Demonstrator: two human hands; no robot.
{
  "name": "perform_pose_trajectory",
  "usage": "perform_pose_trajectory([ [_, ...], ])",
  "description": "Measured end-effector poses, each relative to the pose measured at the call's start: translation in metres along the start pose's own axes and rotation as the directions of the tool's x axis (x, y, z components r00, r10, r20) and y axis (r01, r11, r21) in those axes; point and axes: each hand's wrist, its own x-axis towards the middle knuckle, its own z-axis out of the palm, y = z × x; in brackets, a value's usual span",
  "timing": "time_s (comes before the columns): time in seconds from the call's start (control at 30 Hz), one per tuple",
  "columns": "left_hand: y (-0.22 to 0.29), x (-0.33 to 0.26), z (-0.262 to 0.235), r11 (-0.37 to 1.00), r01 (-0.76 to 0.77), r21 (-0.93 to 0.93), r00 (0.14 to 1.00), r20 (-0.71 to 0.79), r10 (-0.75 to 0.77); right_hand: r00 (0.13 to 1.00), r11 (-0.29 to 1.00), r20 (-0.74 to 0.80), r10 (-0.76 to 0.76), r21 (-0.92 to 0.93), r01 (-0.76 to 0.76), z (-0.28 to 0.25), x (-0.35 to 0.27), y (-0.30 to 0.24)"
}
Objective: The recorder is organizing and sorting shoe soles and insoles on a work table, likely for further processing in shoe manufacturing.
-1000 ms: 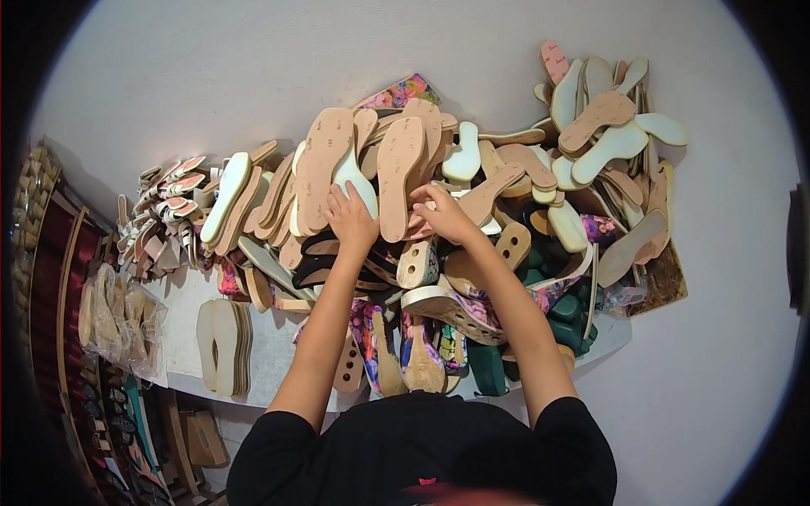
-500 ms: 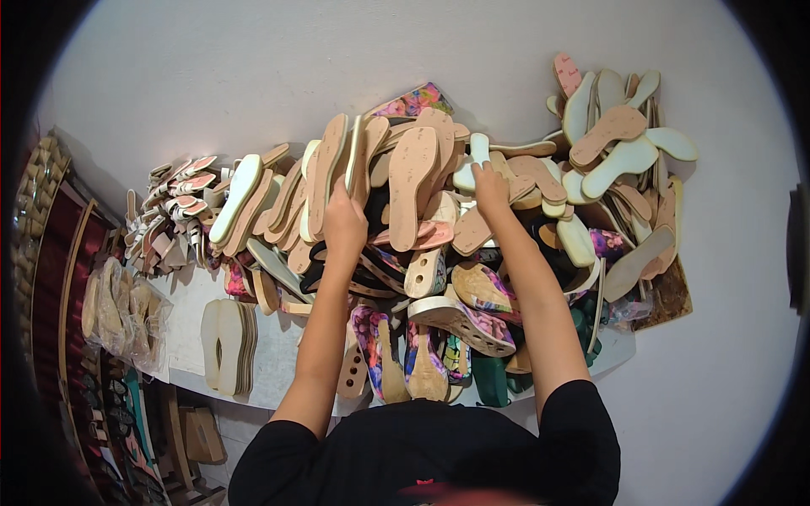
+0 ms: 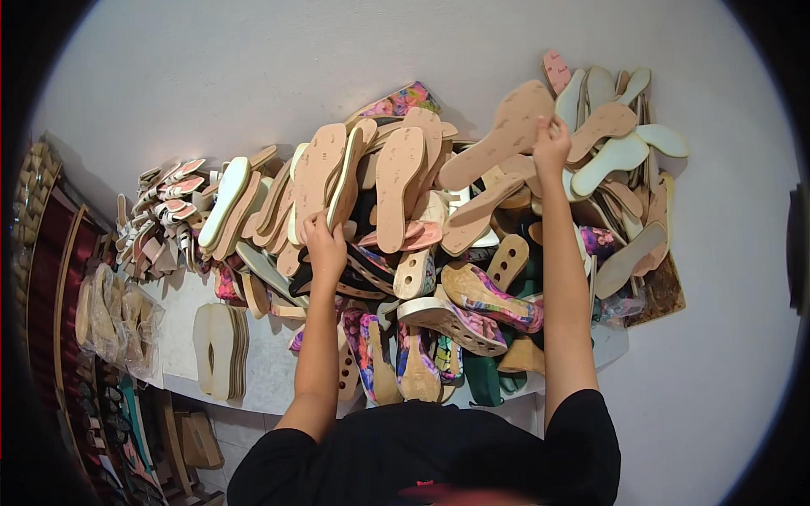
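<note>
A big heap of tan shoe soles and insoles (image 3: 396, 181) lies on a white table (image 3: 181, 325) against a pale wall. My left hand (image 3: 325, 243) grips the lower edge of a leaning stack of tan soles (image 3: 325, 173) at the heap's left-centre. My right hand (image 3: 551, 139) is stretched far up and holds the end of a single tan sole (image 3: 498, 135) lifted above the pile. Floral wedge soles (image 3: 485, 295) lie in front, between my forearms.
Pale green and cream insoles (image 3: 620, 152) are piled at the right. Pink-and-white strapped pieces (image 3: 164, 211) lie at the left end. A short stack of cream soles (image 3: 221, 350) stands near the table's front. Shelves with bagged soles (image 3: 114, 316) run down the left.
Both hands have moved apart. My right hand rose up and to the right with a tan sole. My left hand shifted left and down onto the leaning stack.
</note>
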Motion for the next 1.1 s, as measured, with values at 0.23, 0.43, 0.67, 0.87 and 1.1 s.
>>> perform_pose_trajectory([
  [0.23, 0.023, 0.010, -0.005, 0.891, 0.286, -0.353, 0.958, 0.071, -0.279, 0.918, 0.978, 0.366, 0.156, 0.071, -0.194, 0.071, -0.045, -0.024],
  [0.43, 0.023, 0.003, -0.004, 0.981, 0.183, 0.069, 0.976, -0.135, -0.172, 0.772, 0.962, 0.578, 0.264, -0.103, -0.252, 0.120, -0.070, -0.024],
  [0.67, 0.074, 0.021, 0.004, 0.998, -0.055, -0.022, 0.994, -0.095, 0.053, 0.967, 0.861, 0.253, -0.014, -0.488, 0.140, 0.089, 0.029, 0.078],
  [0.87, 0.143, 0.059, 0.086, 0.903, -0.409, 0.132, 0.898, 0.235, 0.372, 0.846, 0.582, 0.497, 0.195, -0.753, 0.308, 0.092, 0.037, 0.175],
  [1.1, 0.128, 0.106, 0.170, 0.794, -0.495, 0.352, 0.867, 0.267, 0.422, 0.842, 0.316, 0.479, 0.248, -0.862, 0.397, 0.109, 0.032, 0.214],
])
